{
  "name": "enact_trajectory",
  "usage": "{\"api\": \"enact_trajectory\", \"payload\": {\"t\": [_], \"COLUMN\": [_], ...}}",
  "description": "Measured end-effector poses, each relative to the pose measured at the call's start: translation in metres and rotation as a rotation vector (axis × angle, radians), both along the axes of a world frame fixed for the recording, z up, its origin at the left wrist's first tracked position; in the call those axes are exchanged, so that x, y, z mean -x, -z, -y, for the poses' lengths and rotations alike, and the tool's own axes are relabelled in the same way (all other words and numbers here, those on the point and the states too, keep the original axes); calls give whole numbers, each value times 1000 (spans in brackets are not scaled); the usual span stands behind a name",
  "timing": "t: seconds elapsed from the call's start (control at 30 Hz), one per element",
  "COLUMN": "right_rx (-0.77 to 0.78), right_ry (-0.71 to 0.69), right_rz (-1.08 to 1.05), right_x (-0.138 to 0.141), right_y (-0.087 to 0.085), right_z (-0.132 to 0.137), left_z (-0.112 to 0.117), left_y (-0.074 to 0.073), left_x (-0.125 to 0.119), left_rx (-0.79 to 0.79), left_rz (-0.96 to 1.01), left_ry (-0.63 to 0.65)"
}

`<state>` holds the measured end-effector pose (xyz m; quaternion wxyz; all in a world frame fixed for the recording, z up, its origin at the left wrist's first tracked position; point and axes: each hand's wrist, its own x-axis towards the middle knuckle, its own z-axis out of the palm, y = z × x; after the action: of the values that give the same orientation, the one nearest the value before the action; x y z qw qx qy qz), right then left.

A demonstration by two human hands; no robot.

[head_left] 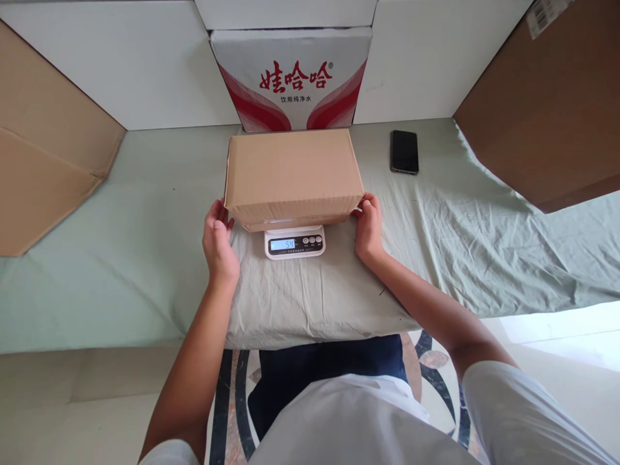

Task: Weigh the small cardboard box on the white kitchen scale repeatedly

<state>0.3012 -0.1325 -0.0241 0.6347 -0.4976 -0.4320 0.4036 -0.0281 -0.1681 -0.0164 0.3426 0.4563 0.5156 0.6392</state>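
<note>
A closed brown cardboard box (293, 168) sits on top of a small white digital scale (295, 253), covering most of it. Only the front of the scale shows, with its lit display and several buttons; the digits look like 54. My left hand (221, 244) is at the box's lower left front corner, fingers curled against its side. On the opposite side, my right hand (369, 229) holds the lower right corner, its fingertips partly hidden at the box's edge.
A pale green cloth (159, 258) covers the table. Behind stands a white and red printed carton (295, 48) against white panels. A black phone (404, 152) lies to the right. Large cardboard boxes stand at the left (48, 148) and right (547, 116).
</note>
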Motion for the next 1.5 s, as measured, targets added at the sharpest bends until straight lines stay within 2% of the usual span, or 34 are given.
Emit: {"api": "enact_trajectory", "payload": {"t": [0.2, 0.67, 0.93, 1.5], "right_rx": [18, 17, 23, 32], "right_ry": [6, -10, -8, -2], "right_rz": [-56, -13, -22, -22], "right_x": [3, 0, 2, 5], "right_y": [-6, -3, -9, -15], "right_z": [3, 1, 4, 7], "left_z": [0, -2, -4, -1], "left_y": [-1, 9, 14, 5], "left_x": [-3, 1, 5, -3], "left_rx": [-14, -53, -60, -43], "left_rz": [-10, -16, -54, -15], "left_ry": [-54, -49, -38, -65]}}
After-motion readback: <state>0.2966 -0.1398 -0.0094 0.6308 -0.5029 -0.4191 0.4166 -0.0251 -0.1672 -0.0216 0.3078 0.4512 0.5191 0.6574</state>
